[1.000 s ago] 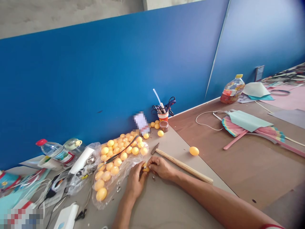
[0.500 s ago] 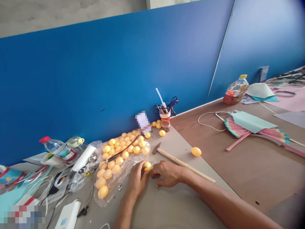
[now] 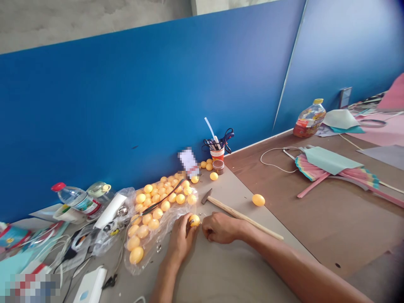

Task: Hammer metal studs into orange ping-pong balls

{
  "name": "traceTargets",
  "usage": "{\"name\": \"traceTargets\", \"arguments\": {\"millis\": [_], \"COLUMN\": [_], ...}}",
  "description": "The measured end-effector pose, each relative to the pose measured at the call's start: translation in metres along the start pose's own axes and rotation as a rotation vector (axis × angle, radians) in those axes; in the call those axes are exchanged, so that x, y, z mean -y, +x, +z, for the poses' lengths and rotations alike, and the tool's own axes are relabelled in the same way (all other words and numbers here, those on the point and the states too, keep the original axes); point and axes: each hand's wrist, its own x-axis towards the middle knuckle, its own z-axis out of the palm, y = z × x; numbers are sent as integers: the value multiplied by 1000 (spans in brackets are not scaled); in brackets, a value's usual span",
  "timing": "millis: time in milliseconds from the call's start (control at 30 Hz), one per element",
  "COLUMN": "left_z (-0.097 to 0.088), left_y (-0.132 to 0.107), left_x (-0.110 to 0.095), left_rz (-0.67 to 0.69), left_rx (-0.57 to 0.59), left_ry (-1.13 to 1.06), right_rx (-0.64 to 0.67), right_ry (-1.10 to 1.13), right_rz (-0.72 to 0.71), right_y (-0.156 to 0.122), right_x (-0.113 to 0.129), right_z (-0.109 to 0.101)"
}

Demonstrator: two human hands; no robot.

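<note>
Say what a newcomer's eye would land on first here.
Probably the big blue partition across the back, then the cluster of orange balls in front of it, left of center, with clear plastic around them. Just right of that, the left hand holds another ball, the right hand close by but apart. Beyond the right hand lies a wooden-handled hammer.

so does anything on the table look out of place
Mildly: one ball lies alone beyond the hammer, apart from the bagged balls, and the red-capped bottle leans steeply, though lens distortion may exaggerate it.
</note>
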Motion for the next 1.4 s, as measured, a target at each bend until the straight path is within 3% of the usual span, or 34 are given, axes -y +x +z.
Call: {"name": "traceTargets", "arguments": {"millis": [100, 233, 333, 700, 1133, 1267, 1400], "left_z": [1, 0, -1, 4, 8, 5, 2], "left_y": [-1, 0, 2, 0, -1, -1, 0], "left_x": [3, 3, 2, 8, 14, 13, 11], "left_rz": [22, 95, 109, 59, 61, 35, 68], "left_rx": [-19, 26, 32, 14, -56, -37, 5], "left_ry": [-1, 21, 39, 62, 86, 88, 88], "right_rx": [-142, -313, -385, -369, -393, -455, -418], "right_ry": [156, 352, 468, 648, 835, 939, 889], "right_rz": [68, 274, 294, 375, 356, 332, 327], "right_y": [3, 11, 16, 18, 22, 25, 24], "right_x": [-7, -17, -22, -18, -18, -21, -22], "right_z": [-1, 2, 8, 10, 11, 14, 14]}}
